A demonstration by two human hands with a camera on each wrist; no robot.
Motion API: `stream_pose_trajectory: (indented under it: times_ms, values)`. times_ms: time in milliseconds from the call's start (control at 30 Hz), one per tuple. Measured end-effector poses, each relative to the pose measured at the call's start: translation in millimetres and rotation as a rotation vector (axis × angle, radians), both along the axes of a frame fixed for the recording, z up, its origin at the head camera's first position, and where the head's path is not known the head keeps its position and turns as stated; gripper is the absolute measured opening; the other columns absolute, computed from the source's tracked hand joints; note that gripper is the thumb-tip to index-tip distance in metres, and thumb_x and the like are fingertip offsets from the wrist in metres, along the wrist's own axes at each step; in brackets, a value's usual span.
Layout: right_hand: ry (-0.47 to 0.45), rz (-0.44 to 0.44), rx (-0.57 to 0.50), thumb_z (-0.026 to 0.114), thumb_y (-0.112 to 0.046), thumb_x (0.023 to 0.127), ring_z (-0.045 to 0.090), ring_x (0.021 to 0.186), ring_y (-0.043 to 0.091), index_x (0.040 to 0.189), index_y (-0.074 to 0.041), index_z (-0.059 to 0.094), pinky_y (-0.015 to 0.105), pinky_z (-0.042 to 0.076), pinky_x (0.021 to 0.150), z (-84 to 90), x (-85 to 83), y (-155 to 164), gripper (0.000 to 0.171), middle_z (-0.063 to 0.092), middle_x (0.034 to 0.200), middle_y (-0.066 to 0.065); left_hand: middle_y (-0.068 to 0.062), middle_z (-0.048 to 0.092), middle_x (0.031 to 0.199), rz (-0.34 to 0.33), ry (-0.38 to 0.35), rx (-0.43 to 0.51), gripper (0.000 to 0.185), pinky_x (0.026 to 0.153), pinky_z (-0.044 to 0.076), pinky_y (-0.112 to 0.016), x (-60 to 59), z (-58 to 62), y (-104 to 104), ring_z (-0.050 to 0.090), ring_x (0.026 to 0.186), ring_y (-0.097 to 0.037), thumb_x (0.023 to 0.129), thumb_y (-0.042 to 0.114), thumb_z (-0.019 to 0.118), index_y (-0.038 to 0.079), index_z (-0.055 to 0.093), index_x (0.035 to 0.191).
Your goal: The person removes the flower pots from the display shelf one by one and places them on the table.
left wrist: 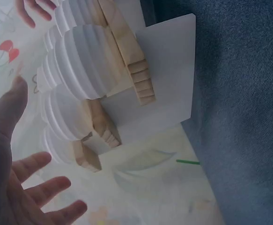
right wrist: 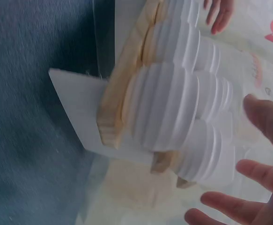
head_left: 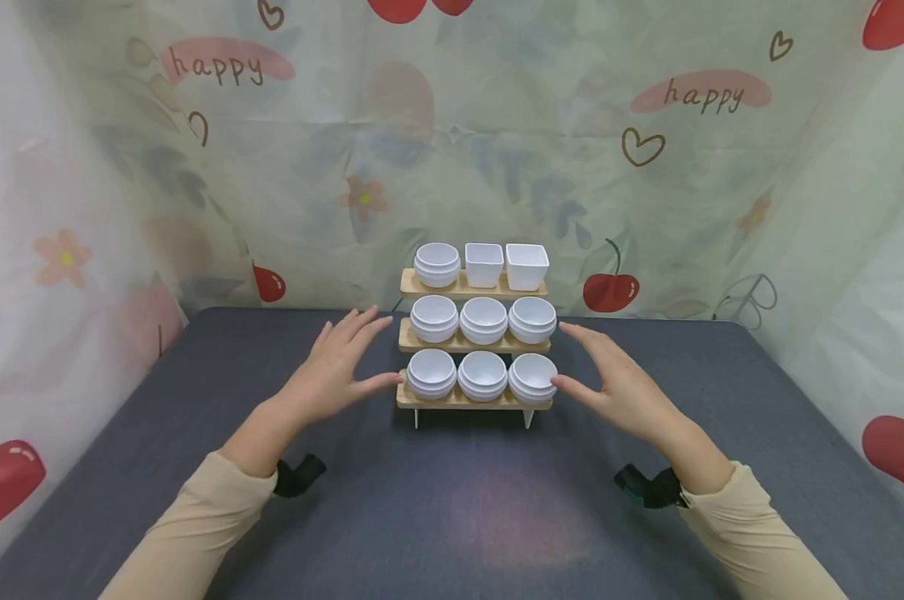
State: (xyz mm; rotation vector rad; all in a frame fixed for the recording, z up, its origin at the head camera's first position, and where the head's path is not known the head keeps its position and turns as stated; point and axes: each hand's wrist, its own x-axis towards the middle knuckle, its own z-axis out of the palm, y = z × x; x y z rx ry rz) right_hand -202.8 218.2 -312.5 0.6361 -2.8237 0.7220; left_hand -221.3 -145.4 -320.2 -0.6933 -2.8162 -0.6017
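A three-tier stand with wooden shelves (head_left: 459,400) and white side panels (left wrist: 169,70) holds small white pots. Three round, ribbed pots (head_left: 483,377) line the bottom shelf, and three more round pots (head_left: 484,321) fill the middle one. On the top shelf, a round pot (head_left: 437,265) sits left of two square pots (head_left: 526,267). My left hand (head_left: 332,367) is spread at the stand's left side, thumb toward the bottom shelf's end. At the right side, my right hand (head_left: 620,383) has its fingers extended, thumb tip overlapping the bottom right pot in the head view. Neither hand grips anything.
The stand is on a dark grey tabletop (head_left: 392,517), toward its back edge. A patterned cloth (head_left: 294,183) hangs behind and along both sides. A thin looped cord (head_left: 755,292) lies against it at the back right corner. Black straps (head_left: 299,477) circle both wrists.
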Motion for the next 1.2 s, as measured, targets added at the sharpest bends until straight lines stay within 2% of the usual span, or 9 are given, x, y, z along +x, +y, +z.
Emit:
stream_pose_trajectory:
  times_ms: [167, 367, 567, 700, 967, 1200]
  values:
    - [0.003, 0.04, -0.067, 0.066, -0.027, 0.087, 0.046, 0.126, 0.036, 0.14, -0.008, 0.039, 0.055, 0.04, 0.103, -8.8, 0.0, -0.4, 0.063, 0.047, 0.139, 0.016, -0.017, 0.026, 0.152, -0.063, -0.079, 0.053, 0.081, 0.112, 0.025, -0.06, -5.4, -9.4, 1.6, 0.03, 0.138, -0.039, 0.081, 0.04, 0.07, 0.013, 0.03, 0.146]
    - [0.017, 0.057, -0.109, 0.07, -0.022, 0.084, 0.056, 0.116, 0.037, 0.132, -0.007, 0.048, 0.053, 0.046, 0.098, -20.8, -1.7, -0.5, 0.056, 0.056, 0.13, 0.017, -0.018, 0.024, 0.153, -0.081, -0.145, 0.102, 0.086, 0.11, 0.031, -0.058, -13.3, -23.5, 3.8, 0.028, 0.139, -0.039, 0.079, 0.037, 0.073, 0.014, 0.026, 0.148]
    - [0.039, 0.088, -0.139, 0.072, -0.018, 0.082, 0.059, 0.113, 0.033, 0.127, -0.006, 0.053, 0.048, 0.049, 0.096, -30.2, -3.8, -3.3, 0.051, 0.061, 0.123, 0.014, -0.019, 0.022, 0.153, -0.105, -0.126, 0.121, 0.089, 0.109, 0.033, -0.058, -18.9, -34.0, 5.0, 0.028, 0.139, -0.04, 0.078, 0.034, 0.075, 0.012, 0.024, 0.148]
    - [0.032, 0.083, -0.143, 0.071, -0.018, 0.082, 0.059, 0.111, 0.036, 0.126, -0.007, 0.054, 0.05, 0.049, 0.095, -33.6, -4.5, -4.3, 0.048, 0.061, 0.123, 0.015, -0.017, 0.021, 0.154, -0.128, -0.101, 0.14, 0.088, 0.11, 0.033, -0.056, -22.3, -38.4, 5.3, 0.028, 0.139, -0.038, 0.078, 0.032, 0.076, 0.01, 0.026, 0.148]
    - [0.006, 0.065, -0.151, 0.071, -0.019, 0.082, 0.06, 0.11, 0.035, 0.126, -0.008, 0.055, 0.05, 0.05, 0.094, -37.3, -4.7, -5.1, 0.048, 0.062, 0.122, 0.014, -0.014, 0.024, 0.155, -0.161, -0.084, 0.159, 0.089, 0.111, 0.03, -0.058, -25.6, -43.1, 4.8, 0.029, 0.14, -0.035, 0.076, 0.03, 0.078, 0.009, 0.028, 0.147]
    - [0.002, 0.063, -0.168, 0.071, -0.018, 0.082, 0.062, 0.107, 0.033, 0.12, -0.008, 0.058, 0.049, 0.051, 0.093, -41.1, -3.5, -6.9, 0.041, 0.064, 0.119, 0.013, -0.012, 0.025, 0.155, -0.166, -0.078, 0.176, 0.091, 0.112, 0.032, -0.054, -26.5, -46.1, 5.2, 0.03, 0.14, -0.033, 0.074, 0.028, 0.079, 0.01, 0.028, 0.147]
